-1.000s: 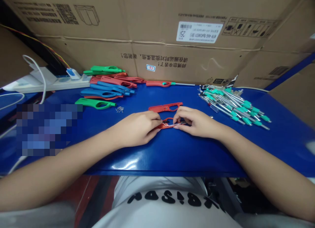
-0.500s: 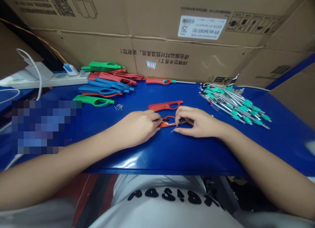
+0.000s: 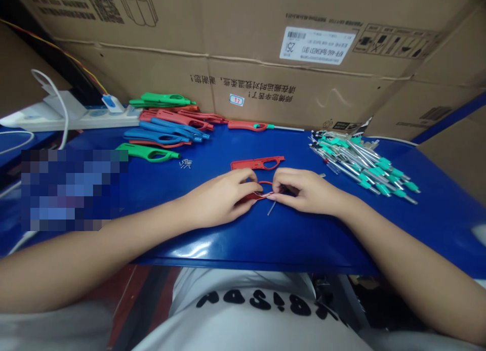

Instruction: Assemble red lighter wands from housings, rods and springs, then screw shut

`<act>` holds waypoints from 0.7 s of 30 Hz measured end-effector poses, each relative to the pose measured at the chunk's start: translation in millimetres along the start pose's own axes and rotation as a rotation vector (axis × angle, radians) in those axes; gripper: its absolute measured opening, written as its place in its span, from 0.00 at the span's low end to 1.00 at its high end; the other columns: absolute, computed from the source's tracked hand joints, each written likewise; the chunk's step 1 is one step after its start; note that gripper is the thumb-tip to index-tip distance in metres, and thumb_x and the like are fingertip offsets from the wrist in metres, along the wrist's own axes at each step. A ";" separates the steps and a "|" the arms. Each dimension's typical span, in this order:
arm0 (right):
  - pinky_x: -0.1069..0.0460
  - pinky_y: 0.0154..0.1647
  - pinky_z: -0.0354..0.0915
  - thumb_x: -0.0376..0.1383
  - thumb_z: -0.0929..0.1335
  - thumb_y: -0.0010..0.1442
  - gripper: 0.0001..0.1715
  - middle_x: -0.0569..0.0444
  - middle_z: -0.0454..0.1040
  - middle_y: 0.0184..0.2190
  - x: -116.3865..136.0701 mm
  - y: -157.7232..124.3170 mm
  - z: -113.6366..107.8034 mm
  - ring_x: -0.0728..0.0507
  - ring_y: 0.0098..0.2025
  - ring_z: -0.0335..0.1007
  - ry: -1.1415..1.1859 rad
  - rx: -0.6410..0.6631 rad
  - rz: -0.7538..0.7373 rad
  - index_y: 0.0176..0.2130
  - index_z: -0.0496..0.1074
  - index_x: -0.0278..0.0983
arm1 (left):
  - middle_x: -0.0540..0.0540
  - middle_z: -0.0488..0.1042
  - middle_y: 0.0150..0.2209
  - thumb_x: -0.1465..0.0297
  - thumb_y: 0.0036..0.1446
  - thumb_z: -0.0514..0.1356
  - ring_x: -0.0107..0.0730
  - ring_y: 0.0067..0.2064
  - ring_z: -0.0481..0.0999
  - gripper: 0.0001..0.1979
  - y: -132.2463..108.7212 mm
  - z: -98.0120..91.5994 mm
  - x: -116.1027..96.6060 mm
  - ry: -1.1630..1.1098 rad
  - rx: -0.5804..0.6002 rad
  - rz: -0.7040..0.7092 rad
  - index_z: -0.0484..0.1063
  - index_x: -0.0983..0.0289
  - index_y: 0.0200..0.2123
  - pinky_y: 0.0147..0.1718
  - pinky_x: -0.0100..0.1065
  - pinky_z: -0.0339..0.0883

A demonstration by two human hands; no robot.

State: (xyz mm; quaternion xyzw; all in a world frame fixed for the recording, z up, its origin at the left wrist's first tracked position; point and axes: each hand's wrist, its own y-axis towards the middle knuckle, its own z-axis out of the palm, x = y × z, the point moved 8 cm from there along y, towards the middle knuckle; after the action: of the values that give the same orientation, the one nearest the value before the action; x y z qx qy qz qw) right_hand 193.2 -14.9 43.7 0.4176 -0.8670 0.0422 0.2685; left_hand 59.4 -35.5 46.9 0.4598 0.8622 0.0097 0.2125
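A red lighter casing half (image 3: 266, 182) lies on the blue table between my hands, partly covered by them. Thin white wires (image 3: 265, 194) run across its handle opening. My left hand (image 3: 226, 196) has its fingers closed on the casing's left end. At the handle end, my right hand (image 3: 306, 191) pinches the wires with thumb and fingertips; what lies under its curled fingers is hidden. Below the right fingertips a thin greyish strip (image 3: 271, 208) sticks out towards me. Just beyond my hands sits another red casing half (image 3: 258, 163).
Green, red and blue casings (image 3: 163, 131) are piled at the back left, near small metal pins (image 3: 186, 163). A red lighter with a metal tube (image 3: 248, 125) lies by the cardboard (image 3: 243, 62). Metal tubes with green parts (image 3: 364, 164) are heaped right. A power strip (image 3: 76, 119) stands left.
My left hand has shifted slightly right along the casing. My right fingertips have closed in on the wires, and the thin strip now points more towards me. The view has moved a little.
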 end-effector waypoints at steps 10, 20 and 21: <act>0.52 0.38 0.62 0.36 0.67 0.66 0.06 0.53 0.76 0.39 -0.9 -0.4 2.4 0.46 0.39 0.70 -0.031 0.029 0.013 0.43 0.73 0.39 | 0.61 0.70 0.51 0.71 0.66 0.55 0.40 0.49 0.75 0.11 0.0 -0.9 -1.3 -0.006 -0.007 0.016 0.76 0.63 0.47 0.48 0.40 0.72; 0.52 0.38 0.61 0.36 0.66 0.68 0.06 0.52 0.76 0.40 -2.3 -0.4 4.0 0.46 0.39 0.70 -0.009 0.026 0.006 0.43 0.73 0.39 | 0.59 0.73 0.51 0.69 0.68 0.55 0.38 0.49 0.77 0.12 -1.7 -2.4 -3.6 0.152 0.021 0.078 0.78 0.61 0.48 0.45 0.35 0.72; 0.52 0.38 0.61 0.36 0.66 0.68 0.06 0.52 0.76 0.40 -2.3 -0.1 3.7 0.46 0.38 0.70 -0.010 0.023 0.012 0.43 0.73 0.39 | 0.58 0.73 0.52 0.68 0.68 0.55 0.38 0.49 0.77 0.12 -2.0 -2.4 -4.4 0.170 0.023 0.083 0.78 0.61 0.47 0.45 0.35 0.72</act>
State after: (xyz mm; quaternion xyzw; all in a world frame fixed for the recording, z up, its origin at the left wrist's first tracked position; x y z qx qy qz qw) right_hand 192.8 -14.4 39.4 0.4157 -0.8703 0.0515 0.2589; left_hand 59.1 -39.6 50.3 0.4951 0.8573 0.0475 0.1326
